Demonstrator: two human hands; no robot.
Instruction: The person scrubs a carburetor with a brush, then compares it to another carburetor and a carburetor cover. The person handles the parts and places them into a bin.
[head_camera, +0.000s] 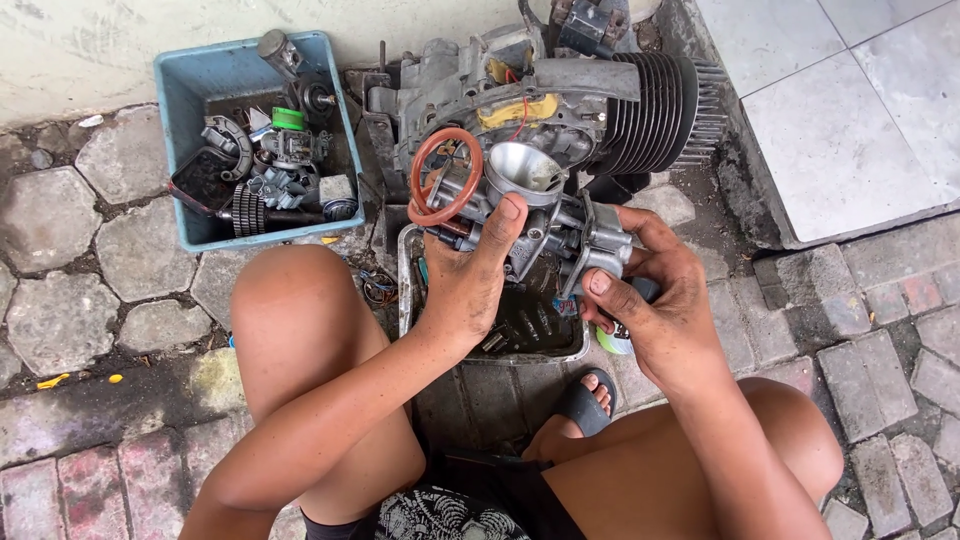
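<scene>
My left hand (470, 275) grips a grey metal carburettor (530, 205) from below, thumb up beside its round funnel-shaped mouth. A reddish-brown rubber ring (445, 175) hangs off the carburettor's left side. My right hand (650, 290) rests against the carburettor's right end, thumb pressed on the metal body, and its fingers close around a dark-handled tool with a green tip (615, 338). Both hands are smeared with grease. The carburettor is held above a metal tray (405, 285) on the ground.
A finned engine block (600, 100) lies just beyond the hands. A blue plastic bin (190, 90) full of small engine parts stands at the upper left. My bare knees flank the tray, one foot in a dark sandal (585, 400). White tiles rise at the right.
</scene>
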